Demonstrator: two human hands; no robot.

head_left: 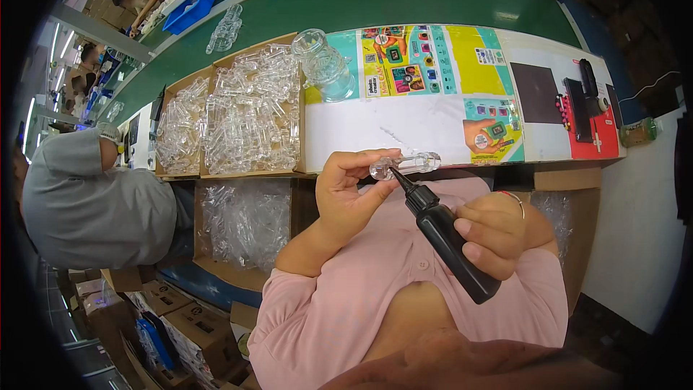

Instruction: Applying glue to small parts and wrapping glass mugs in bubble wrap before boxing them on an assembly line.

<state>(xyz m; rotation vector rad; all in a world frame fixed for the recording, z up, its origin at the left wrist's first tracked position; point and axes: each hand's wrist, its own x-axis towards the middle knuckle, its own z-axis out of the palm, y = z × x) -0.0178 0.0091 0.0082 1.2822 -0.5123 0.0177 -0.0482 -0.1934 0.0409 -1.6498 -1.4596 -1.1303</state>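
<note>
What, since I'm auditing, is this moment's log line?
left hand: holds clear part | right hand: grips black bottle | nozzle: at part's end

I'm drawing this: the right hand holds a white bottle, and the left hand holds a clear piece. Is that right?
No: in the head view, the bottle in the right hand is black. The left hand holds a clear piece.

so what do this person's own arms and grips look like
The sleeves are loose, plain pink and end around the elbow. The left grip and right grip are ungloved. A thin band with red and pale parts circles the right wrist; whether it is one piece or two is hard to tell. Nothing worn shows on the left wrist.
</note>
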